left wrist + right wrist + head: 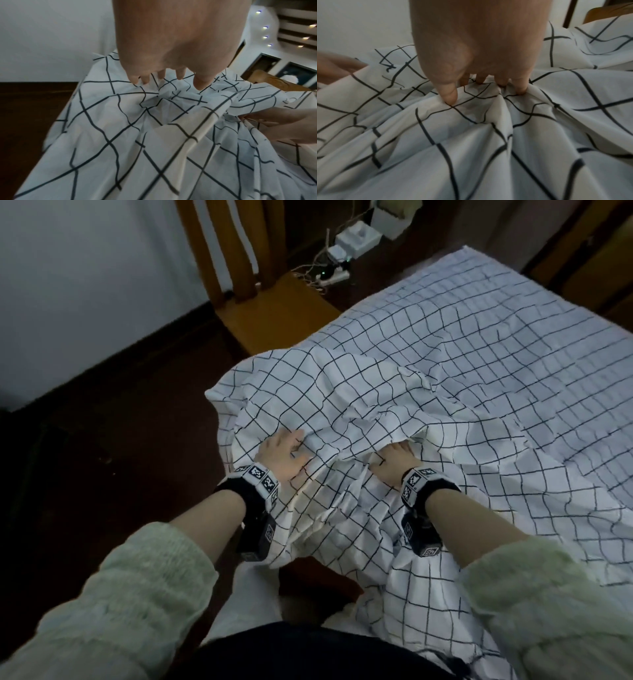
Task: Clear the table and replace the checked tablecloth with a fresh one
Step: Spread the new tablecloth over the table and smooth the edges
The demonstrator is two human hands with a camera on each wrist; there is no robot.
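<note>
A checked tablecloth (445, 354), white with a thin dark grid, covers a bench seen from the person's head. The far half, from the centre toward two o'clock, lies fairly flat; the near half, from the centre toward six o'clock, is bunched into loose folds and spills over the near edge toward the person's lap. Nothing else shows on the cloth. The left hand (282, 455) sits at about seven o'clock of the bunched heap, its fingers (199, 82) curled down and dug into a gathered knot of fabric, thumb set apart beside them. The right hand (394, 460) lies just beside it, toward five o'clock, its fingers (520, 88) pressed close together and buried in a ridge of folds, with the thumb (449, 96) pinching the cloth against them. Both wrists wear dark bands with black-and-white markers. A wooden chair (274, 313) stands at eleven o'clock, beyond the bench's far left corner, and a white power strip (334, 277) with cables lies on the dark floor behind it. The cloth looks thin, light and soft, likely to crumple and slide easily, so gathering handfuls at the edge or corners should hold better than pressing flat. The fresh cloth is not in view.
</note>
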